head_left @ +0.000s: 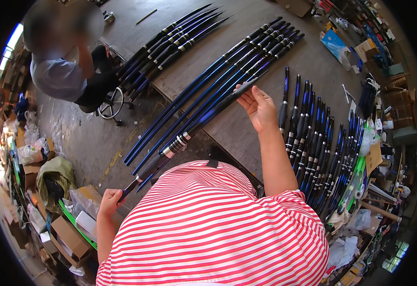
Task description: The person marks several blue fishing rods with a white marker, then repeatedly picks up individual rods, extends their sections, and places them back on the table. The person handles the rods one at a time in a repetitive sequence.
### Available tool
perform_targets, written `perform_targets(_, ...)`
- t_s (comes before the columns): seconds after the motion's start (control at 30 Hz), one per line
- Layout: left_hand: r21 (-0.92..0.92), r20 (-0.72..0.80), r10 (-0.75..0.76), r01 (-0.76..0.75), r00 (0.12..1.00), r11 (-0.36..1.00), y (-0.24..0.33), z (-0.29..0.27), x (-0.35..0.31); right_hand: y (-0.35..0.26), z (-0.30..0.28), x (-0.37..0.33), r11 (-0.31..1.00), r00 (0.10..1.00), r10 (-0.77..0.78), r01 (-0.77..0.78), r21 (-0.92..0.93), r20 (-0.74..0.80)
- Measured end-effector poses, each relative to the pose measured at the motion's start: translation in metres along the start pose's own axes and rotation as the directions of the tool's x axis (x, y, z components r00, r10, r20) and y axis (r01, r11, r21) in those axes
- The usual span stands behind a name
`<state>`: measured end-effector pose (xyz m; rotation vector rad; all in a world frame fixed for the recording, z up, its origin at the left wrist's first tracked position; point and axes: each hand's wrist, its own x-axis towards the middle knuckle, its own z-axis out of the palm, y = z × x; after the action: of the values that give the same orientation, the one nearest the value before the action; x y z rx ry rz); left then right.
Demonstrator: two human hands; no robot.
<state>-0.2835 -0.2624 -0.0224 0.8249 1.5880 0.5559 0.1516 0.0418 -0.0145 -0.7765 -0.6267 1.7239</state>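
Note:
A dark fishing rod (208, 116) with a blue-tinted shaft and a silver-ringed reel seat lies slantwise in front of me, raised off the table. Its near left end is wrapped by the fingers of my left hand (108, 204). Toward the far right end, my right hand (257, 106) holds the rod between thumb and fingers, palm turned up. Just beyond it, several blue rods (223, 59) with black grips lie side by side on the table and overhang its edge. Part of that row is hidden behind the held rod.
Another bundle of rods (165, 45) lies farther back left. Several rods (318, 128) line the table (227, 131) to my right. A person (60, 76) sits on a wheeled stool at the far left. Cardboard boxes (69, 238) and a green-brown cloth (58, 176) are at left.

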Motion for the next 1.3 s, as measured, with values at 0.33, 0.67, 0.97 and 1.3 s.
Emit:
perform_targets(0.33, 0.038, 0.002, -0.018, 0.018, 1.000, 0.999, -0.012, -0.037, -0.018, -0.004, -0.010, 0.012, 0.998, 0.997, -0.056, 0.055, -0.024, -0.058)
perform_targets(0.67, -0.010, -0.035, -0.062, 0.062, 0.997, 0.998, -0.019, -0.063, -0.036, -0.016, -0.023, 0.019, 0.996, 0.993, -0.083, 0.080, -0.044, -0.088)
perform_targets(0.97, 0.003, -0.059, -0.062, 0.063, 0.996, 0.998, -0.012, -0.064, -0.037, -0.016, -0.011, 0.017, 0.993, 0.993, -0.116, 0.116, -0.022, -0.025)
perform_targets(1.3, 0.154, -0.008, 0.004, -0.003, 1.000, 0.988, 0.013, -0.095, -0.041, -0.053, -0.063, 0.000, 0.968, 0.958, 0.192, -0.149, -0.202, 0.213)
